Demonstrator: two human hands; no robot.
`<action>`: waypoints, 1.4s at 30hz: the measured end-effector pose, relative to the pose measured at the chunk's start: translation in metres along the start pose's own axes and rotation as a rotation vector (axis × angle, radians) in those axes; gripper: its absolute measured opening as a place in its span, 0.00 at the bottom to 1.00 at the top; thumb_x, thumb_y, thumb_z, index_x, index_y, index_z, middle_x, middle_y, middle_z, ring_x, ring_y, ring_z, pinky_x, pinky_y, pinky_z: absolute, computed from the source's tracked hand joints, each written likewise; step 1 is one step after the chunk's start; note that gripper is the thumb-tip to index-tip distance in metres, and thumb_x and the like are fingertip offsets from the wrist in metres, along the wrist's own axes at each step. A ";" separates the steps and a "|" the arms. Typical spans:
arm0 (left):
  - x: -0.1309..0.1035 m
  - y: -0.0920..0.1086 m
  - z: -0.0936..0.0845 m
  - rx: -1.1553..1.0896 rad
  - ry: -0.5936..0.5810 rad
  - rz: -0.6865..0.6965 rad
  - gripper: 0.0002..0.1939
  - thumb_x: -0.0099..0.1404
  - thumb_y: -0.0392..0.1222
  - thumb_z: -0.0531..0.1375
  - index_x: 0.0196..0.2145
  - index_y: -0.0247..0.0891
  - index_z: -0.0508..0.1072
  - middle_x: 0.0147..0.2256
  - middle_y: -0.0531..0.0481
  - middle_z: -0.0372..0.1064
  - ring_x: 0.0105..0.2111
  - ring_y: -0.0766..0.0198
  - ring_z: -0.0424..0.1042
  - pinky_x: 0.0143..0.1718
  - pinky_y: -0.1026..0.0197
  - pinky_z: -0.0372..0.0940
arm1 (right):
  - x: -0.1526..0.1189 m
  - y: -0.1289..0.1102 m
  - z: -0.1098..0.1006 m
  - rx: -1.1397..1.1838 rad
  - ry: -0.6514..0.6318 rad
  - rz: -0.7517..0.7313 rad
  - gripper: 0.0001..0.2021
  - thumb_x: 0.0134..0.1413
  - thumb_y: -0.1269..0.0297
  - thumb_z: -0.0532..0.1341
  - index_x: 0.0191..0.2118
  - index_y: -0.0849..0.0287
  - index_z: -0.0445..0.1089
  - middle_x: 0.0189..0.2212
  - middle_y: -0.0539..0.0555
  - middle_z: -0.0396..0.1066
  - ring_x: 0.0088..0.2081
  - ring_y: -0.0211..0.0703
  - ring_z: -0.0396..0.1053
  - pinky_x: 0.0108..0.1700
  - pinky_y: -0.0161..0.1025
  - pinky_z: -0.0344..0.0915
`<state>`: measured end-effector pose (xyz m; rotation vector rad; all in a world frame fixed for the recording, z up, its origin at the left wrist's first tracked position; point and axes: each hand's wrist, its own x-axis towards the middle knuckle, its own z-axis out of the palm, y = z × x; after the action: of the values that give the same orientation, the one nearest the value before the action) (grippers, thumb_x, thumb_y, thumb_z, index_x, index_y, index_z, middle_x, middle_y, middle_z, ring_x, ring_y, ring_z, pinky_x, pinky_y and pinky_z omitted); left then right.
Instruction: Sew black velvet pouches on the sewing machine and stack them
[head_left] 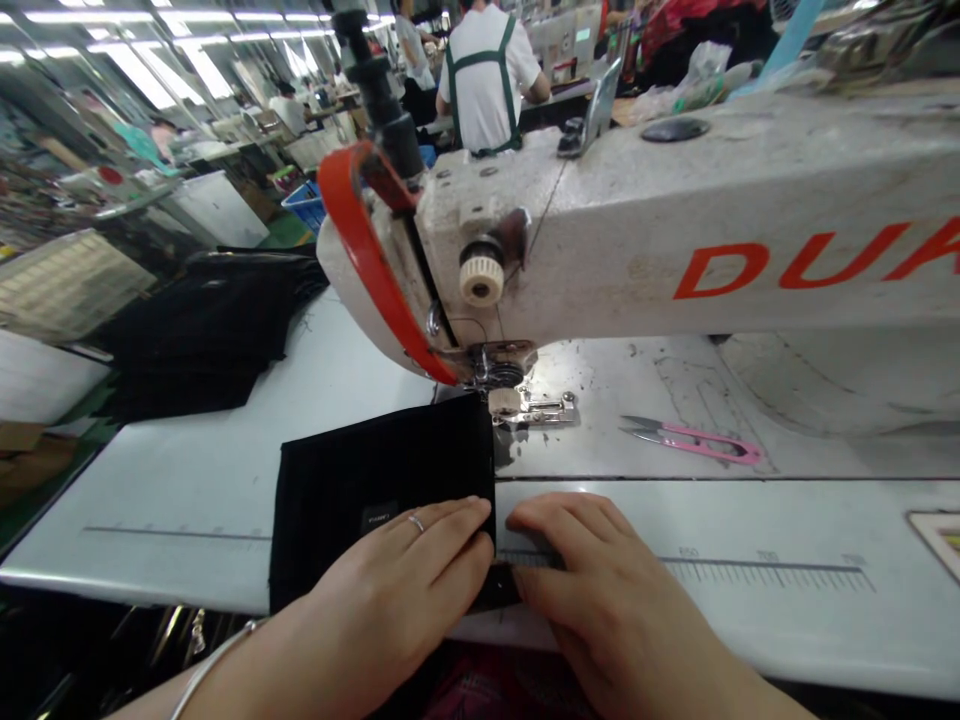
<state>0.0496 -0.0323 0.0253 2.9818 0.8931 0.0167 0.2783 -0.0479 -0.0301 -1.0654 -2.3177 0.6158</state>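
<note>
A rectangular black fabric piece (330,500) with a small dark label (379,516) lies on the sewing machine table, its far right corner under the presser foot area (499,385). Across its near right part rests my left hand (420,570), palm down, fingers together and stretched out over the cloth; its thumb is hidden. My right hand (600,580) is bent at the fabric's near right edge, thumb and forefinger around a narrow dark end of it. How firmly they grip is partly hidden. The white sewing machine (615,220) with red lettering stands just beyond both hands.
Pink-handled thread snips (705,441) lie right of the needle area. A ruler scale (765,573) runs along the table's front. Folded black fabric (217,320) is piled at the left. A person in a white shirt (487,80) sits beyond the machine, facing away.
</note>
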 end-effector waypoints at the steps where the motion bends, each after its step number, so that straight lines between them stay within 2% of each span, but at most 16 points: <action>1: 0.000 0.000 0.000 0.004 -0.005 -0.003 0.22 0.67 0.25 0.46 0.53 0.33 0.68 0.56 0.40 0.67 0.57 0.57 0.66 0.57 0.55 0.67 | 0.000 0.000 0.000 0.000 0.007 -0.003 0.12 0.52 0.78 0.59 0.36 0.53 0.72 0.50 0.53 0.68 0.51 0.50 0.63 0.52 0.50 0.65; 6: 0.001 -0.001 0.000 0.022 0.020 -0.004 0.22 0.67 0.25 0.45 0.53 0.32 0.69 0.56 0.39 0.67 0.57 0.55 0.67 0.56 0.54 0.68 | 0.001 0.000 -0.001 -0.006 0.017 -0.006 0.10 0.52 0.77 0.59 0.35 0.53 0.72 0.50 0.53 0.68 0.50 0.50 0.63 0.52 0.49 0.64; 13: 0.009 -0.001 0.002 0.050 0.111 0.080 0.19 0.70 0.29 0.44 0.48 0.30 0.73 0.50 0.37 0.73 0.50 0.53 0.73 0.49 0.53 0.73 | -0.001 0.002 0.002 0.045 0.060 0.009 0.07 0.53 0.75 0.61 0.33 0.54 0.72 0.49 0.52 0.68 0.50 0.49 0.64 0.51 0.48 0.63; 17: 0.006 0.004 0.009 0.044 0.080 0.008 0.20 0.69 0.29 0.46 0.53 0.30 0.69 0.54 0.40 0.70 0.53 0.55 0.71 0.53 0.55 0.71 | -0.001 0.003 0.001 0.055 0.069 -0.029 0.09 0.54 0.77 0.58 0.33 0.55 0.71 0.49 0.53 0.69 0.50 0.49 0.64 0.51 0.48 0.63; 19: 0.004 0.008 0.015 -0.005 0.123 -0.037 0.20 0.70 0.29 0.46 0.56 0.30 0.68 0.56 0.42 0.69 0.56 0.57 0.69 0.56 0.57 0.69 | 0.001 0.005 0.000 0.084 0.062 -0.060 0.10 0.56 0.78 0.56 0.34 0.56 0.71 0.47 0.54 0.71 0.49 0.47 0.66 0.51 0.47 0.63; 21: 0.004 0.012 0.021 -0.059 0.209 -0.060 0.17 0.72 0.31 0.47 0.53 0.30 0.70 0.54 0.43 0.71 0.56 0.59 0.68 0.58 0.58 0.66 | 0.004 0.009 -0.003 0.096 0.051 -0.069 0.12 0.58 0.78 0.53 0.38 0.56 0.71 0.46 0.54 0.72 0.48 0.45 0.68 0.51 0.46 0.64; 24: 0.006 0.018 0.026 -0.086 0.330 -0.094 0.15 0.75 0.37 0.48 0.47 0.30 0.74 0.47 0.43 0.75 0.54 0.60 0.71 0.60 0.59 0.65 | 0.011 0.015 -0.008 -0.004 0.004 -0.091 0.20 0.56 0.80 0.51 0.52 0.58 0.68 0.56 0.57 0.68 0.53 0.47 0.67 0.54 0.49 0.64; 26: 0.006 0.021 0.029 -0.095 0.367 -0.132 0.17 0.75 0.38 0.48 0.47 0.30 0.74 0.45 0.43 0.76 0.53 0.60 0.71 0.60 0.59 0.65 | 0.016 0.018 -0.010 -0.078 -0.037 -0.156 0.25 0.54 0.80 0.51 0.57 0.59 0.65 0.60 0.56 0.65 0.57 0.50 0.65 0.56 0.51 0.63; 29: 0.003 0.023 0.037 -0.108 0.358 -0.163 0.17 0.74 0.42 0.50 0.47 0.31 0.75 0.47 0.42 0.75 0.55 0.57 0.70 0.58 0.58 0.67 | 0.022 0.020 -0.010 -0.114 -0.042 -0.221 0.26 0.53 0.80 0.51 0.57 0.59 0.65 0.59 0.56 0.66 0.57 0.50 0.65 0.55 0.51 0.65; 33: -0.001 0.019 0.047 -0.116 0.380 -0.151 0.17 0.72 0.47 0.54 0.48 0.33 0.75 0.49 0.43 0.75 0.55 0.56 0.70 0.58 0.57 0.67 | 0.024 0.019 -0.009 -0.117 -0.014 -0.230 0.22 0.56 0.78 0.51 0.55 0.60 0.67 0.57 0.56 0.69 0.55 0.50 0.68 0.52 0.50 0.67; 39: 0.003 0.011 0.035 -0.120 0.305 -0.134 0.18 0.74 0.45 0.50 0.49 0.32 0.74 0.51 0.42 0.73 0.57 0.56 0.68 0.61 0.55 0.63 | 0.030 0.020 -0.012 -0.076 -0.054 -0.118 0.23 0.57 0.79 0.50 0.55 0.59 0.69 0.57 0.55 0.69 0.53 0.49 0.68 0.54 0.51 0.68; 42: 0.007 0.005 0.031 -0.089 0.307 -0.105 0.17 0.74 0.44 0.50 0.49 0.32 0.74 0.51 0.43 0.73 0.56 0.55 0.67 0.62 0.52 0.62 | 0.037 0.022 -0.016 -0.079 -0.088 -0.102 0.23 0.58 0.80 0.49 0.56 0.61 0.69 0.57 0.56 0.68 0.54 0.49 0.67 0.55 0.51 0.68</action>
<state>0.0591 -0.0334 -0.0057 2.8909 1.0438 0.5104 0.2798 -0.0029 -0.0215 -0.9656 -2.4737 0.5454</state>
